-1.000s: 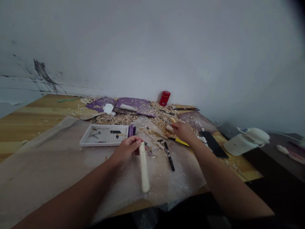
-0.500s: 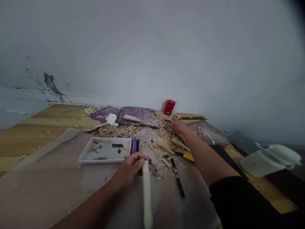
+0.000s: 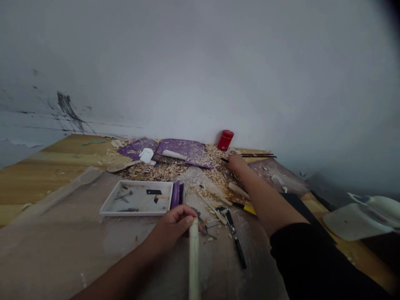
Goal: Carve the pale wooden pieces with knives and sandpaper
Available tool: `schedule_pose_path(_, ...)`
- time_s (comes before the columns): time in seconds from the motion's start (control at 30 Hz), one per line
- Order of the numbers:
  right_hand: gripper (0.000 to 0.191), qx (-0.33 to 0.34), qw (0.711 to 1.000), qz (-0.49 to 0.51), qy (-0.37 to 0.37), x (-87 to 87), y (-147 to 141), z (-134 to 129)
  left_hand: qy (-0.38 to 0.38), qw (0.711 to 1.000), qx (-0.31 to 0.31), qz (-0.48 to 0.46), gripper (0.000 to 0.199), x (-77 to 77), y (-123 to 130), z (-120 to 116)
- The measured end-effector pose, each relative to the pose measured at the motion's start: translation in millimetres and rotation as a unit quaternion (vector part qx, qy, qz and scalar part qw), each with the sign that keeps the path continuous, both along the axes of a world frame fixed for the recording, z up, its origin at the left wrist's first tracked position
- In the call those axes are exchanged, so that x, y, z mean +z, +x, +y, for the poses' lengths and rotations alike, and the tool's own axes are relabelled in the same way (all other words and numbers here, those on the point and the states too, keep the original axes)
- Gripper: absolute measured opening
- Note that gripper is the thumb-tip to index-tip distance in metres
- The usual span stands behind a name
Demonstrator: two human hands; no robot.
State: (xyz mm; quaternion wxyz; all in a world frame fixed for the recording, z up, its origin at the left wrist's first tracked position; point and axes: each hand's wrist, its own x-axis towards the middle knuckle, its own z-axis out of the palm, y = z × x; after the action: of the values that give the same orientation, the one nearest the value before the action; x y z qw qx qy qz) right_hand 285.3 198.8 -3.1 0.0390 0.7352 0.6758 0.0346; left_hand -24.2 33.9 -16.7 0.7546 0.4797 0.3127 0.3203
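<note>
My left hand point(image 3: 178, 225) pinches the upper end of a pale wooden stick point(image 3: 194, 262). Faint lines run along the stick, and its lower end passes out of the bottom of the view. Stretched far forward, my right hand point(image 3: 236, 163) is down among the wood shavings point(image 3: 215, 155), just in front of a red canister point(image 3: 225, 140). Its fingers look curled together, but what they hold, if anything, is hidden. Thin dark rods point(image 3: 259, 155) lie just right of that hand, and a dark tip shows at its left.
A white tray point(image 3: 104, 207) with blades and small tools stands left of centre. A black-handled tool point(image 3: 239, 250), a yellow-handled tool point(image 3: 250, 209) and a wooden spoon point(image 3: 120, 167) lie about. At the right is a white jug point(image 3: 346, 223); purple sheets point(image 3: 196, 148) lie near the wall.
The view has shifted slightly. The stick's top in my left hand sits a little lower, while my right hand stays near the canister, its fingers lower among the shavings.
</note>
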Motion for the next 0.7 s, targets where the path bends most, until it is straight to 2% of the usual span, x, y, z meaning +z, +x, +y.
schedule_pose_path(0.1, 0.030, -0.042, 0.999, 0.003, 0.033, 14.7, -2.7, -11.4, 0.001, 1.000, -0.004, 0.017, 0.018, 1.9, -0.7, -0.6)
schedule_pose_path(0.2, 0.030, -0.051, 0.997, 0.019, 0.058, 31.2, -7.7, -30.0, 0.002, 1.000, -0.010, 0.027, 0.018, 3.3, -1.2, -1.6)
schedule_pose_path(0.33, 0.029, -0.009, 0.997, 0.061, 0.054, 40.6, -25.5, -81.7, 0.017, 0.999, -0.014, 0.036, 0.018, 2.7, -1.7, -1.8)
schedule_pose_path(0.43, 0.019, 0.042, 0.994, 0.104, -0.003, 33.4, -45.8, -140.1, 0.025, 0.999, -0.026, 0.041, 0.018, 2.2, -1.5, -1.7)
schedule_pose_path(0.5, 0.020, 0.062, 0.989, 0.127, -0.034, 24.2, -57.9, -178.3, 0.035, 0.998, -0.031, 0.046, 0.018, 2.1, -1.0, -1.9)
schedule_pose_path(0.53, 0.024, 0.064, 0.988, 0.136, -0.044, 19.2, -62.7, -194.5, 0.042, 0.997, -0.030, 0.049, 0.019, 2.1, -0.8, -2.1)
schedule_pose_path(0.6, 0.045, 0.051, 0.983, 0.166, -0.053, 9.6, -69.1, -218.5, 0.055, 0.997, -0.025, 0.053, 0.020, 2.0, -0.3, -2.5)
schedule_pose_path(0.7, 0.060, 0.015, 0.982, 0.183, -0.033, -1.3, -72.0, -234.4, 0.065, 0.996, -0.026, 0.053, 0.020, 1.7, -0.1, -3.2)
